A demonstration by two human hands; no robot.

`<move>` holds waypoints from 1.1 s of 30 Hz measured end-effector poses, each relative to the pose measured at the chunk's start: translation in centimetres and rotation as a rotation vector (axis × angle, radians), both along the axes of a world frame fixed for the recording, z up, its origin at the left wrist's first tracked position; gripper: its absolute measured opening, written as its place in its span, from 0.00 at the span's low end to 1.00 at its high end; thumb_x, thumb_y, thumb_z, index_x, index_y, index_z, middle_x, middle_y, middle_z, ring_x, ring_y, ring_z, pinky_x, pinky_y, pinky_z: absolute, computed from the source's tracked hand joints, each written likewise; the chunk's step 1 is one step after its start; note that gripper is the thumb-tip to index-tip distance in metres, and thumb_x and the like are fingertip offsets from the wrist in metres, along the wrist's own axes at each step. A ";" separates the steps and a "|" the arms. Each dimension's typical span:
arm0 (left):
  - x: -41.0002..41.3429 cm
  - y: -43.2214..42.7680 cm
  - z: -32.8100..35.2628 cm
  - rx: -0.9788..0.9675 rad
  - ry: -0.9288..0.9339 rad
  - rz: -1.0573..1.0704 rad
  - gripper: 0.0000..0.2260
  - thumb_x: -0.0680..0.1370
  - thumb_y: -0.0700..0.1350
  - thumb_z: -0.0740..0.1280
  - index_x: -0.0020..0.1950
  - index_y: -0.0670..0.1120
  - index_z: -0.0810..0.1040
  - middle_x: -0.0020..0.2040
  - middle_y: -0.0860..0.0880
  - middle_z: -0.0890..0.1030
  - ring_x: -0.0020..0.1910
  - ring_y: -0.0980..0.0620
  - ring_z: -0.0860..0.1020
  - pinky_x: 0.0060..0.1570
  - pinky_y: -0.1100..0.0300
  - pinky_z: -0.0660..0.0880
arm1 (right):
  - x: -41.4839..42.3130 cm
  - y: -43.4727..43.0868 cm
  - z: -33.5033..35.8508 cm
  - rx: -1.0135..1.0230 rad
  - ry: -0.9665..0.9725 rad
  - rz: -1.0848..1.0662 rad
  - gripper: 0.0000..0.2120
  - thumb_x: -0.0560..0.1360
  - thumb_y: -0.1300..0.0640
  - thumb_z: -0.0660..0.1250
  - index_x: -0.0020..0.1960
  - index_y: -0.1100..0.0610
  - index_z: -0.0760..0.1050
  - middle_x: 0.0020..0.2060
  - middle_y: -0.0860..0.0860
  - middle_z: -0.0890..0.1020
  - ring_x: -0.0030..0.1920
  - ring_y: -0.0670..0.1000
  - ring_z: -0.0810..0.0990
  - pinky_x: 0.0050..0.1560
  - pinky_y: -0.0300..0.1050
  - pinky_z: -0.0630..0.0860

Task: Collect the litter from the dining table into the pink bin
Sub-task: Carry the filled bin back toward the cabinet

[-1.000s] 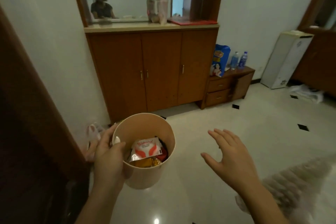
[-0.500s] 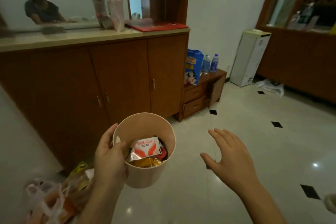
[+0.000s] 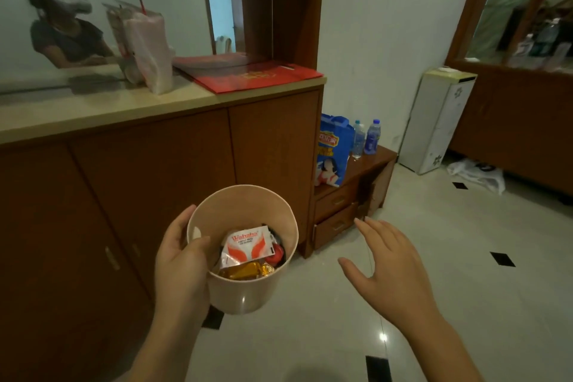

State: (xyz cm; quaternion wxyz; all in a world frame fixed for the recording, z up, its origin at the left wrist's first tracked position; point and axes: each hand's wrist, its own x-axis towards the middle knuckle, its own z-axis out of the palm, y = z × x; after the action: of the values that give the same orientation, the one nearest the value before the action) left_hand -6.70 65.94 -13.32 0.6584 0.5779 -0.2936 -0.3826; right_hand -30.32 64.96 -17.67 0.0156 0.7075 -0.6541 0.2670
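A: Pink bin (image 3: 248,288) — where is it?
B: Held above the floor (image 3: 465,257) before the wooden cabinet (image 3: 186,158), the left hand (image 3: 181,267) wrapped round its side, thumb over the rim.
A: Inside?
B: A white-and-red sachet (image 3: 248,243) on a gold wrapper (image 3: 245,271).
A: The other grip?
B: The right hand (image 3: 390,270) hangs right of the bin, fingers spread, holding nothing.

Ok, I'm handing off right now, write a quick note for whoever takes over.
Left hand: grips the pink bin by its rim, held above the floor.
Right hand: open, empty, hanging beside the bin.
In the bin: a white-and-red sachet, a gold wrapper, something red beneath.
Done: some litter collected.
Left: the dining table is out of view, so check it for leftover litter.
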 end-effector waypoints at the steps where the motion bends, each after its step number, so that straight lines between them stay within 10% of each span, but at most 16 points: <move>1: 0.0 -2.0 0.1 -0.008 0.003 -0.004 0.19 0.77 0.35 0.59 0.61 0.56 0.71 0.48 0.57 0.72 0.45 0.55 0.72 0.37 0.56 0.73 | 0.0 -1.9 0.0 -0.004 0.001 0.001 0.34 0.66 0.35 0.53 0.67 0.52 0.65 0.65 0.52 0.73 0.66 0.55 0.68 0.66 0.54 0.65; 19: 0.6 -41.2 12.9 -0.235 0.089 -0.209 0.18 0.75 0.33 0.58 0.51 0.55 0.77 0.55 0.49 0.77 0.54 0.46 0.76 0.41 0.54 0.77 | 2.4 -37.2 7.1 -0.158 -0.076 0.037 0.36 0.66 0.36 0.65 0.69 0.50 0.60 0.66 0.50 0.70 0.67 0.52 0.65 0.66 0.51 0.61; 26: -0.8 -51.2 17.0 -0.306 0.001 -0.222 0.19 0.75 0.34 0.59 0.61 0.52 0.76 0.60 0.48 0.76 0.58 0.45 0.75 0.56 0.47 0.76 | 4.3 -47.4 14.1 -0.165 -0.302 0.233 0.48 0.57 0.32 0.65 0.71 0.43 0.48 0.72 0.45 0.60 0.70 0.47 0.58 0.67 0.51 0.61; 33: -1.4 -59.4 18.4 -0.305 0.035 -0.306 0.18 0.76 0.38 0.61 0.63 0.52 0.74 0.56 0.47 0.78 0.52 0.48 0.77 0.47 0.49 0.78 | 4.9 -57.9 17.2 -0.177 -0.489 0.389 0.50 0.55 0.35 0.71 0.71 0.44 0.51 0.68 0.45 0.68 0.65 0.47 0.67 0.62 0.58 0.72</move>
State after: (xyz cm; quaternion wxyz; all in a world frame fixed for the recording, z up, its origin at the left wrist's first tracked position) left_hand -8.12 6.52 5.13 0.6774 0.4135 -0.4209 -0.4394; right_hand -25.37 7.03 -0.47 -0.1318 0.7301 -0.4653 0.4828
